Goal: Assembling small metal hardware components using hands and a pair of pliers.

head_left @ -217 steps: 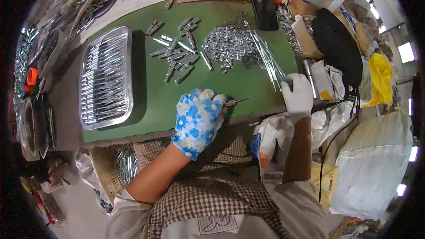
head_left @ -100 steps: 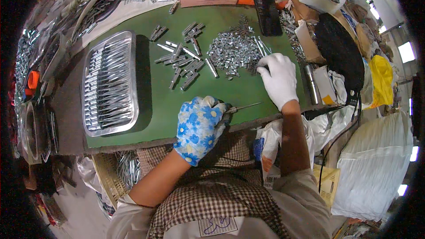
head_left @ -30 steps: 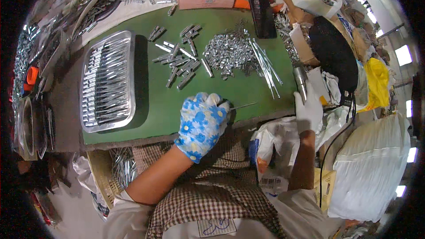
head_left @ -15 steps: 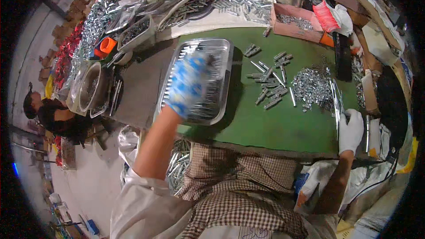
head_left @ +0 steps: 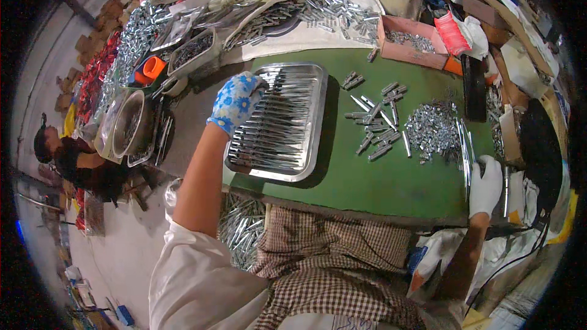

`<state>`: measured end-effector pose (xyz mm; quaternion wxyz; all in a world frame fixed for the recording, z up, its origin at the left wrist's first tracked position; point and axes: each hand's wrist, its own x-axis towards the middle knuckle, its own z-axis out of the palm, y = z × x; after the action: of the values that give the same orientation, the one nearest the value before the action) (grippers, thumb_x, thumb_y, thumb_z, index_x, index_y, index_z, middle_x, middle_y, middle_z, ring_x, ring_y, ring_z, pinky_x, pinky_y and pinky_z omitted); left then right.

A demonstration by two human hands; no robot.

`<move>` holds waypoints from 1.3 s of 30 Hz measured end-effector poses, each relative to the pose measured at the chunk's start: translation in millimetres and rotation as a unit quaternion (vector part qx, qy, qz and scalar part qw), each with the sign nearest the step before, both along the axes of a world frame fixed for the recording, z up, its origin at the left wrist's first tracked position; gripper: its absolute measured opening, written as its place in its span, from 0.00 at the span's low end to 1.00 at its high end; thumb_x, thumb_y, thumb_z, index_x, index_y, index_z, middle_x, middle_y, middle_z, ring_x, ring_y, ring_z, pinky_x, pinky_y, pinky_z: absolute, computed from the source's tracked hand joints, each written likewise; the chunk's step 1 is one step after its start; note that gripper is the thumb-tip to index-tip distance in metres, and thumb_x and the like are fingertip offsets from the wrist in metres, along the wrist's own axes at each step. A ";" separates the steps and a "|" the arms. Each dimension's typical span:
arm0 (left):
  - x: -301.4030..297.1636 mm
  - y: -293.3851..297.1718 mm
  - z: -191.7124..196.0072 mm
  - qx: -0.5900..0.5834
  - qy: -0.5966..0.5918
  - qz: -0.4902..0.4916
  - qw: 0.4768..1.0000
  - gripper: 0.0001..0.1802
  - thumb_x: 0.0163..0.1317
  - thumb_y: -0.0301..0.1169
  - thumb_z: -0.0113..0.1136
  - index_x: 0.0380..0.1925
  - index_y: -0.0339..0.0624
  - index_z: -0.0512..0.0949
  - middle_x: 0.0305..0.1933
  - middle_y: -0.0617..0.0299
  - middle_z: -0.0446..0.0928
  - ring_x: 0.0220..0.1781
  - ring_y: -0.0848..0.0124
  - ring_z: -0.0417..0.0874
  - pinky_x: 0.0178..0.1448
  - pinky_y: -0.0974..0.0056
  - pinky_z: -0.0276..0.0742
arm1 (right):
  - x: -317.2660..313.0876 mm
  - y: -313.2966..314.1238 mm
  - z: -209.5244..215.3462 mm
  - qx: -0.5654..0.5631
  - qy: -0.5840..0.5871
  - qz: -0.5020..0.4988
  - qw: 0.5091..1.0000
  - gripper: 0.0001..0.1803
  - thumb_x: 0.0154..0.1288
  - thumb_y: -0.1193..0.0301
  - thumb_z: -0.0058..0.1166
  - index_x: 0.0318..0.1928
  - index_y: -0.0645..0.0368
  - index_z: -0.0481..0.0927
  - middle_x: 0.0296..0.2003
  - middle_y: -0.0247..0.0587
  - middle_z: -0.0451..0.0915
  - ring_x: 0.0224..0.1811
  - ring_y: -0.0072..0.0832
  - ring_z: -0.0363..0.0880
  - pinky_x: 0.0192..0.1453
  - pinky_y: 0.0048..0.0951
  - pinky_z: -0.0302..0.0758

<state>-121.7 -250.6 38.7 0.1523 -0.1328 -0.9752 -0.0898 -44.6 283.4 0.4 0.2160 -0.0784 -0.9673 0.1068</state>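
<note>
My left hand (head_left: 236, 102), in a white glove with blue flowers, is closed at the upper left edge of a shiny metal tray (head_left: 318, 107). Whatever its curled fingers hold is hidden. Slim pointed metal rods (head_left: 275, 127) lie side by side across the tray, some with dark ends. On the right, my right hand (head_left: 487, 188) wears a plain white glove and rests on the table, thumb and fingers apart. Several long thin metal rods (head_left: 466, 159) lie right beside its thumb. Left of those is a heap of small metal pieces (head_left: 431, 128), then scattered metal cylinders (head_left: 379, 119).
The green table top (head_left: 367, 186) carries everything. Behind are a pink box (head_left: 411, 55) of small parts and a white sheet (head_left: 287, 40) under piled metal pieces. A round bowl (head_left: 129, 123) stands at left; another person (head_left: 79, 156) is beyond it. A black bar-shaped object (head_left: 474, 88) lies at right.
My left hand has moved from over the middle of the tray to its upper left edge, uncovering the rods. My right hand stays beside the thin rods.
</note>
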 end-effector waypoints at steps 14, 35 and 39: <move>16.3 1.3 -0.9 0.030 0.056 -0.006 0.998 0.12 0.52 0.26 0.56 0.38 0.46 0.79 0.37 0.54 0.78 0.44 0.52 0.79 0.48 0.52 0.76 | -54.6 -259.8 49.0 -0.055 0.057 0.488 0.869 0.05 0.56 0.68 0.57 0.30 0.55 0.81 0.29 0.39 0.78 0.35 0.39 0.78 0.40 0.41 0.72; 14.7 -17.9 3.5 0.075 -0.081 -0.047 0.993 0.24 0.52 0.25 0.61 0.53 0.45 0.77 0.51 0.52 0.76 0.55 0.52 0.76 0.59 0.53 0.72 | -104.4 -349.3 47.0 0.044 -0.040 0.459 0.886 0.10 0.55 0.64 0.57 0.30 0.57 0.81 0.32 0.45 0.80 0.38 0.41 0.80 0.46 0.41 0.76; 11.3 -19.0 0.7 0.051 -0.087 -0.047 0.994 0.24 0.52 0.26 0.62 0.53 0.46 0.77 0.50 0.53 0.76 0.53 0.52 0.76 0.58 0.53 0.73 | -110.0 -350.0 40.2 0.050 -0.044 0.447 0.892 0.09 0.54 0.64 0.57 0.29 0.57 0.80 0.32 0.44 0.79 0.38 0.41 0.80 0.45 0.42 0.76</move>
<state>-110.4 -269.6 39.4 0.0693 -0.1628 -0.9716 -0.1573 -154.6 -66.6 40.7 0.1065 0.3686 -0.9128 0.1402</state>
